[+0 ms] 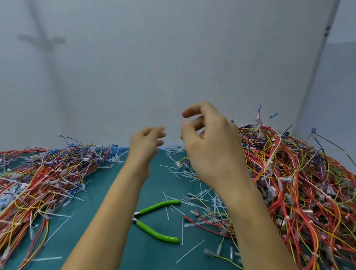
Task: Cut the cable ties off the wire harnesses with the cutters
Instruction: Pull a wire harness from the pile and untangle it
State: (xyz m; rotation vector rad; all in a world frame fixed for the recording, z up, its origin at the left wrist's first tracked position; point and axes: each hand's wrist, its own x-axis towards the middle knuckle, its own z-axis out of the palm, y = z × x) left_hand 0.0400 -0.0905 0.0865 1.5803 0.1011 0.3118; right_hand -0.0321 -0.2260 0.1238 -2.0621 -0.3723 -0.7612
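Note:
Green-handled cutters (156,219) lie on the teal mat (147,257) between my forearms, handles spread, with no hand on them. My left hand (146,141) and my right hand (210,141) are both raised above the mat's far edge, fingers loosely curled, and I see nothing in either. A big heap of red, orange and yellow wire harnesses (308,186) rises on the right. A flatter pile of harnesses (32,179) spreads on the left. A small harness (182,163) lies just below my right hand.
Several cut white cable ties (202,197) litter the mat around the cutters and toward the back edge. A plain grey wall (157,59) stands close behind the table. A partition edge (318,66) runs down at the right.

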